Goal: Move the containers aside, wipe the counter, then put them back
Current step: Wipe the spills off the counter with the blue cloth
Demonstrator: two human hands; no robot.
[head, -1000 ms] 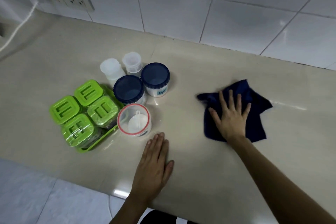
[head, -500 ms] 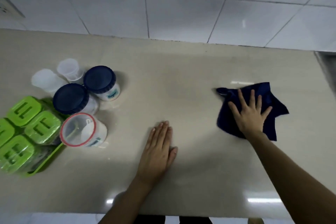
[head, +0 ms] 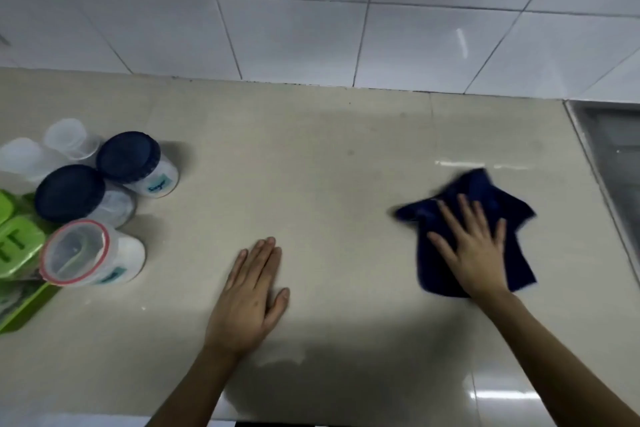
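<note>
The containers are bunched at the left edge of the surface point(head: 329, 156), presumably so the middle and right are left free for wiping. Nearest the centre: two blue-lidded jars point(head: 130, 158) point(head: 71, 192), side by side and touching or nearly so; a red-rimmed clear tub point(head: 86, 253) in front of them; two frosted cups point(head: 67, 137) behind, twd the wall. Green-lidded boxes point(head: 17, 246) in a green tray point(head: 24, 308) are cut off by the frame's left side.

The blue cloth point(head: 481, 191) is spread on the right part of the surface, near the sink's steel rim point(head: 595, 163). It's blurred, so a wiping stroke is likely under way. It's pinned under the right hand point(head: 474, 250): palm down, fingers point(head: 450, 215) splayed flat, nothing gripped, arm stretched fwd from the lower right corner.

The left hand point(head: 249, 295) is laid flat on the bare surface near the front edge, fingers straight and together, holding nothing; prob. a brace while the other arm reaches. It's well apart from both cloth & containers.
</note>
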